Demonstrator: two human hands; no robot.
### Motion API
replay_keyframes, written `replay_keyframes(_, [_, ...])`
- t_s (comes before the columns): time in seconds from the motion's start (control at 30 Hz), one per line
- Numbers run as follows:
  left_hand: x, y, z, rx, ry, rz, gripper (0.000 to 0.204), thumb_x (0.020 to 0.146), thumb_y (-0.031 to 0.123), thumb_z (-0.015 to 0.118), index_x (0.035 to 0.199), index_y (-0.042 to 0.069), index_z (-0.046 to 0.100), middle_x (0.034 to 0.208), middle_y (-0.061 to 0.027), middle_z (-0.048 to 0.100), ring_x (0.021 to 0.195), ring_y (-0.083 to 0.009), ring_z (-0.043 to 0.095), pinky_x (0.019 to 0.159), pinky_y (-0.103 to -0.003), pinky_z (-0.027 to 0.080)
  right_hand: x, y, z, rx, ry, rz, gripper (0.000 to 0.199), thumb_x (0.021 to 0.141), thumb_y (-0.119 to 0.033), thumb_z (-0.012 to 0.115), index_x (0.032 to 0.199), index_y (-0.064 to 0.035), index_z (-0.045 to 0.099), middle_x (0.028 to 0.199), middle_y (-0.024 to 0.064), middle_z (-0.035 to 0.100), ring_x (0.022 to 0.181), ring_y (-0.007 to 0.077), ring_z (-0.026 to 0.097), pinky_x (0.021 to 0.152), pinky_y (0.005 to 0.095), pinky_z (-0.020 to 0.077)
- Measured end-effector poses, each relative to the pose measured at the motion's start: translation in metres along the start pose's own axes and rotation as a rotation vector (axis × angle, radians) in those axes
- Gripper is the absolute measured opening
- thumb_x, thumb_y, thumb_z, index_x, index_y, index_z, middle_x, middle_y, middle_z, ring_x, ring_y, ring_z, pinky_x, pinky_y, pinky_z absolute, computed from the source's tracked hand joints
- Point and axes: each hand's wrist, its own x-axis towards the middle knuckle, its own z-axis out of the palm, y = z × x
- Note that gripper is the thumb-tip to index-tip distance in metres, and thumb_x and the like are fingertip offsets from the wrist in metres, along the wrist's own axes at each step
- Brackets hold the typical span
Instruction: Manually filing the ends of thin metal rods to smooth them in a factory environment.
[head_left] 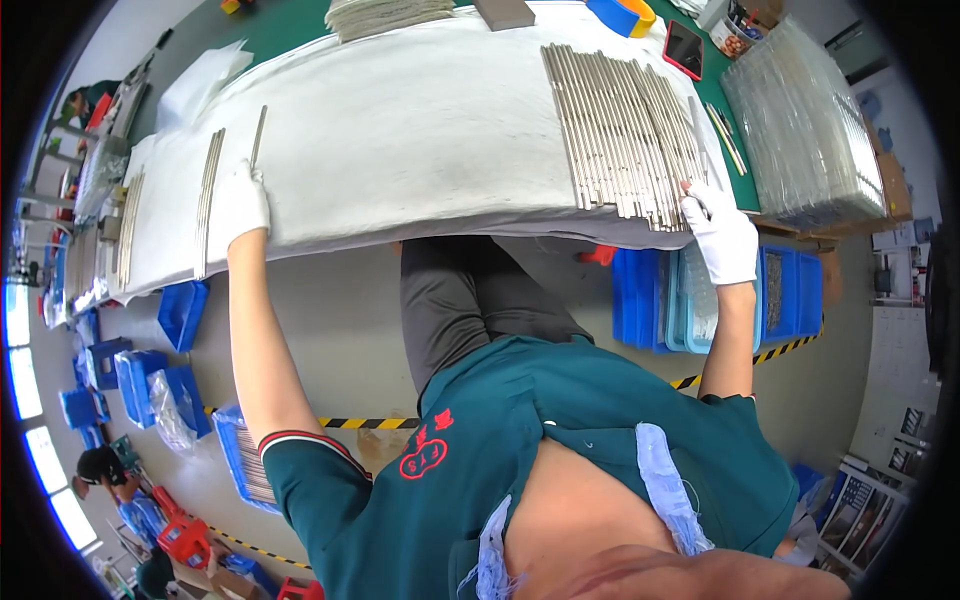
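My left hand [247, 205], in a white glove, is closed on the lower end of a thin metal rod [260, 136] that points away over the white cloth [400, 130]. A small bunch of similar rods [210, 190] lies just left of it, and another group [130, 230] lies near the cloth's left end. My right hand [724, 238], also gloved, has its fingers pinched at the right edge of a wide row of metal rods [620, 135] laid side by side. A single greyish rod [698, 130] runs down to those fingers; its lower end is hidden by them.
A phone [684, 50], a yellow and blue tape roll [625, 15] and a stack of clear plastic trays [800, 120] stand at the right. More rods [385, 15] are piled at the back beside a grey block [505, 13]. Blue bins [640, 300] sit below the table's edge.
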Motion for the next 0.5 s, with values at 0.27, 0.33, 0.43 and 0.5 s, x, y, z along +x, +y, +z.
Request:
replay_keyframes(0.27, [0.004, 0.033, -0.014, -0.099, -0.079, -0.039, 0.029, 0.082, 0.02, 0.039, 0.093, 0.003, 0.06, 0.091, -0.0248, 0.061, 0.087, -0.0403, 0.058, 0.077, -0.047, 0.045, 0.005, -0.024, 0.005, 0.068, 0.295, -0.092, 0.024, 0.086, -0.016, 0.052, 0.106, -0.0126, 0.064, 0.115, 0.008, 0.058, 0.082, 0.0226, 0.062, 0.072, 0.0302, 0.0489])
replay_keyframes(0.33, [-0.019, 0.066, -0.023, -0.219, -0.025, -0.014, 0.028, 0.082, 0.019, 0.039, 0.097, 0.004, 0.058, 0.094, -0.0229, 0.061, 0.088, -0.0396, 0.058, 0.078, -0.046, 0.045, 0.004, -0.049, 0.006, 0.249, 0.15, -0.18, 0.034, 0.083, -0.01, 0.05, 0.117, -0.0087, 0.057, 0.113, 0.009, 0.058, 0.07, 0.0215, 0.06, 0.066, 0.0286, 0.0484])
replay_keyframes(0.43, [-0.06, 0.112, -0.043, -0.537, -0.053, 0.0, 0.028, 0.082, 0.018, 0.037, 0.103, 0.01, 0.055, 0.101, -0.0195, 0.06, 0.091, -0.0397, 0.057, 0.082, -0.046, 0.044, -0.003, -0.097, 0.022, 0.271, -0.028, -0.356, 0.052, 0.082, -0.011, 0.05, 0.133, -0.0101, 0.041, 0.067, 0.0026, 0.06, 0.056, 0.0214, 0.057, 0.055, 0.0311, 0.0471])
replay_keyframes(0.5, [-0.09, 0.135, -0.067, -0.658, -0.138, 0.036, 0.027, 0.083, 0.018, 0.039, 0.103, 0.011, 0.056, 0.101, -0.0185, 0.06, 0.091, -0.0388, 0.057, 0.079, -0.043, 0.045, -0.005, -0.121, 0.028, 0.421, -0.196, -0.341, 0.052, 0.087, -0.013, 0.043, 0.138, -0.0104, 0.031, 0.065, 0.0034, 0.059, 0.052, 0.019, 0.056, 0.055, 0.0294, 0.0475])
